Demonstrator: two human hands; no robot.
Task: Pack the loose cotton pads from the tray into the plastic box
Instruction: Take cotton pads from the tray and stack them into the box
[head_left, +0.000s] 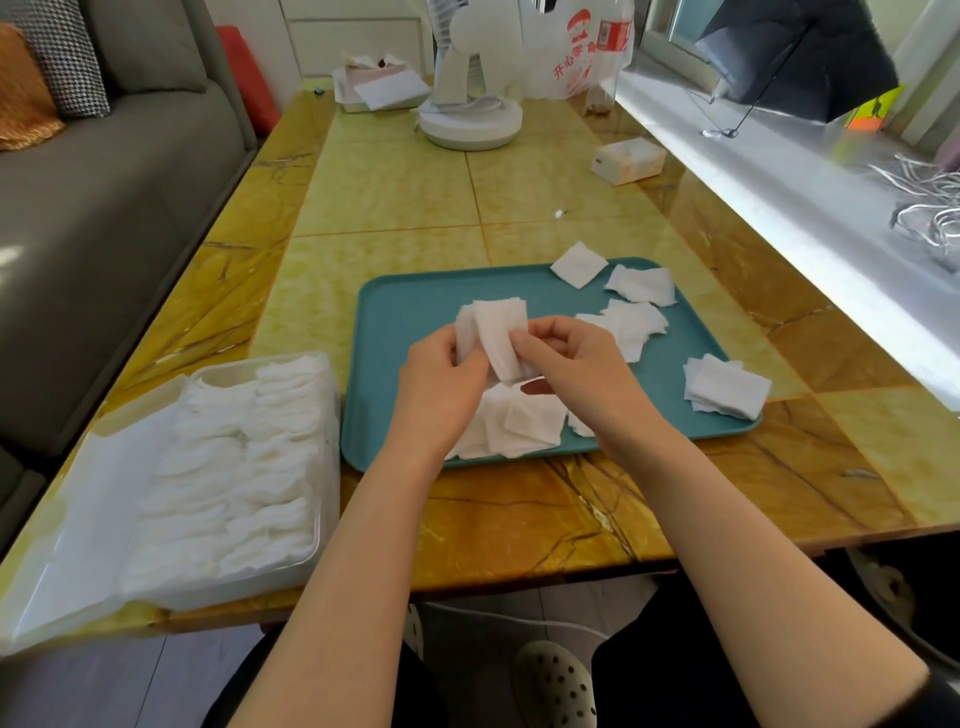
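Both hands were over tray (415, 296). Left hand (441, 379) and right hand (569, 358) were curled, pinching pad stack (496, 332). Loose pads (727, 387) lay on tray. Plastic box (249, 584) sat left, nearly full. Best square edges before slotting stack in.

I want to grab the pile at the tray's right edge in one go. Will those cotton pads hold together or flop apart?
Likely floppy: the bundle gripped by the left hand and right hand curves under the pinch. The right-edge stack lies fanned, so it would probably slide apart unless pinched. Its sheets look thin, so probably very light.
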